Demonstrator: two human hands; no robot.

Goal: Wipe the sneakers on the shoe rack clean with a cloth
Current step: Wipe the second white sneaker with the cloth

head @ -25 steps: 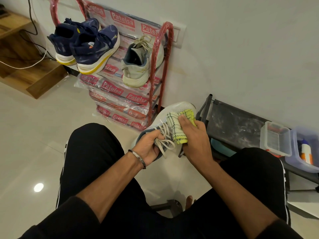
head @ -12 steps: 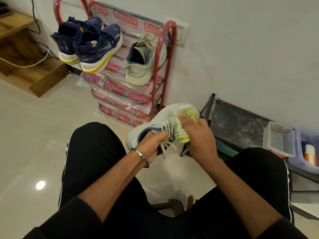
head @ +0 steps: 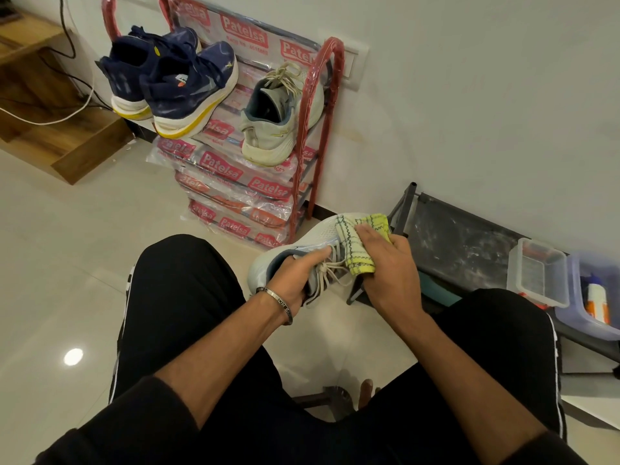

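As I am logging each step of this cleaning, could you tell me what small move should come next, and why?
Probably drag the cloth back along the white sneaker toward its laces: the right hand presses it at the toe while the left hand grips the collar.

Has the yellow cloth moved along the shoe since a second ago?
Yes. The yellow cloth has slid from the laces toward the toe of the white sneaker, nearer the black rack.

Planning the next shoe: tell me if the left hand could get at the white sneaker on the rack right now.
Probably not yet: the left hand grips the pale sneaker being wiped. The path to the white sneaker on the rack looks open otherwise.
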